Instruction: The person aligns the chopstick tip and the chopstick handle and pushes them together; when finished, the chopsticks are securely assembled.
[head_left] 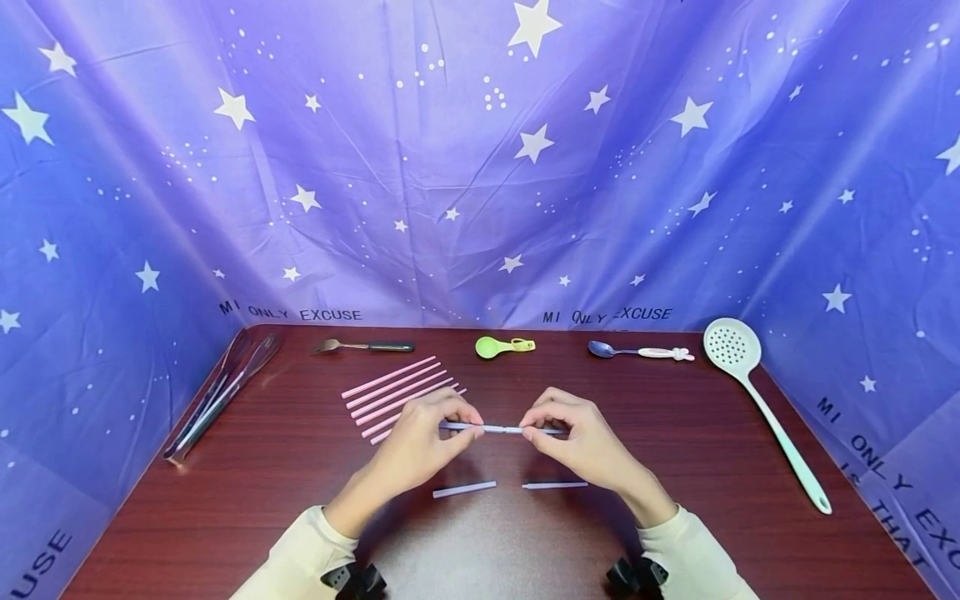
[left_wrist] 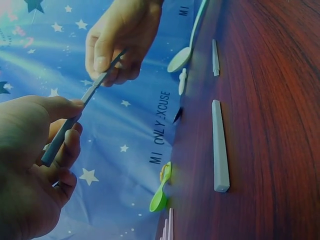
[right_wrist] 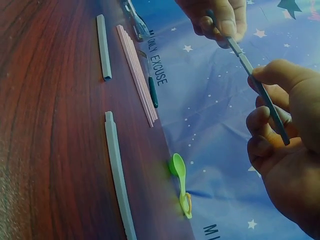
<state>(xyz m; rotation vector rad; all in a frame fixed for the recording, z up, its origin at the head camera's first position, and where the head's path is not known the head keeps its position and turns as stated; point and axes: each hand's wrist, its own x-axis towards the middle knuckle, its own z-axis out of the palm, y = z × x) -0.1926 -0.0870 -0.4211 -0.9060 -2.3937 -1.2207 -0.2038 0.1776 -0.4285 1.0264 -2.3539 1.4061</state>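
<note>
Above the table, a slim pale grey-blue stick (head_left: 491, 428) is held level in the head view. My left hand (head_left: 429, 432) pinches its left part between thumb and fingers. My right hand (head_left: 576, 432) pinches the right part the same way. Between the fingertips a joint shows, with a narrower section where the two pieces meet; I cannot tell how far one sits inside the other. Two similar loose pieces lie on the table below the hands: a plain-ended left piece (left_wrist: 220, 150) and a right piece (right_wrist: 117, 170) with a stepped, narrower tip.
Several pink sticks (head_left: 388, 377) lie side by side, partly behind the left hand. Along the back are a fork (head_left: 390, 347), a green measuring spoon (head_left: 487, 347) and a spoon (head_left: 660, 353). A skimmer (head_left: 783, 437) lies right, long utensils (head_left: 206, 421) left. Star-printed cloth surrounds the table.
</note>
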